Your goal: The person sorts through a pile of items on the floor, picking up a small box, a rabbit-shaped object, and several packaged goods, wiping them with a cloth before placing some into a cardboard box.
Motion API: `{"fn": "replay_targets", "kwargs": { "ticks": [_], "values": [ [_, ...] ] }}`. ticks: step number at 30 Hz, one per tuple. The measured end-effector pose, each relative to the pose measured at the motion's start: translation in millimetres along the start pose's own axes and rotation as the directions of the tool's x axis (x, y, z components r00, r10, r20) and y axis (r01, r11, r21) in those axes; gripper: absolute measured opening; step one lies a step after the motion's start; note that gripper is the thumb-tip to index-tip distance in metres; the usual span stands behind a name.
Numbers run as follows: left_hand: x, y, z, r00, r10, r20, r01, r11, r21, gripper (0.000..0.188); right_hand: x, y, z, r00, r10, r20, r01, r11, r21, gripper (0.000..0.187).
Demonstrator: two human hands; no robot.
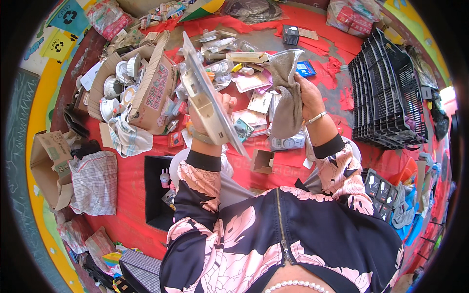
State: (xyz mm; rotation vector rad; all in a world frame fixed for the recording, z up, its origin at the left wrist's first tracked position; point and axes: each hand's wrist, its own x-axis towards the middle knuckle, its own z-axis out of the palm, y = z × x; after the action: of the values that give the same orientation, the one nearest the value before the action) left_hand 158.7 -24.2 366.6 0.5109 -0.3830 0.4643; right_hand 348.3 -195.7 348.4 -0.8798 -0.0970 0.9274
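Note:
Upright in my left hand (pixel 227 103) is a flat white panel (pixel 206 106) with fittings on one face, turned nearly edge-on. My fingers curl round its far side, and part of that hand is hidden by it. A grey-brown cloth (pixel 285 97) hangs from my right hand (pixel 310 99), pinched at its right edge and apart from the panel. Beneath both hands lies a heap of small packaged goods, with white cards (pixel 260 102) and a blue packet (pixel 306 69). Nearer my body stands a small open cardboard box (pixel 262 161).
To the left, a cardboard carton (pixel 155 95) holds several white round fixtures (pixel 113 87), with a striped cloth (pixel 129 136) by it. Black plastic crates (pixel 386 93) stand at right. A black box (pixel 155 195) sits near my left elbow on the red ground covering (pixel 129 195).

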Motion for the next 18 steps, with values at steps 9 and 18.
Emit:
{"fn": "replay_targets", "kwargs": {
  "ticks": [9,18],
  "values": [
    [8,-1,-6,0.895,0.064,-0.441,-0.058,0.998,0.027,0.040,5,-9,-2,0.992,-0.084,-0.092,0.084,0.996,0.002,0.032],
    [14,-22,6,0.833,0.005,-0.554,0.025,0.999,0.046,0.043,-5,-38,21,0.875,-0.480,0.058,0.483,0.864,-0.145,0.033]
  ]
}}
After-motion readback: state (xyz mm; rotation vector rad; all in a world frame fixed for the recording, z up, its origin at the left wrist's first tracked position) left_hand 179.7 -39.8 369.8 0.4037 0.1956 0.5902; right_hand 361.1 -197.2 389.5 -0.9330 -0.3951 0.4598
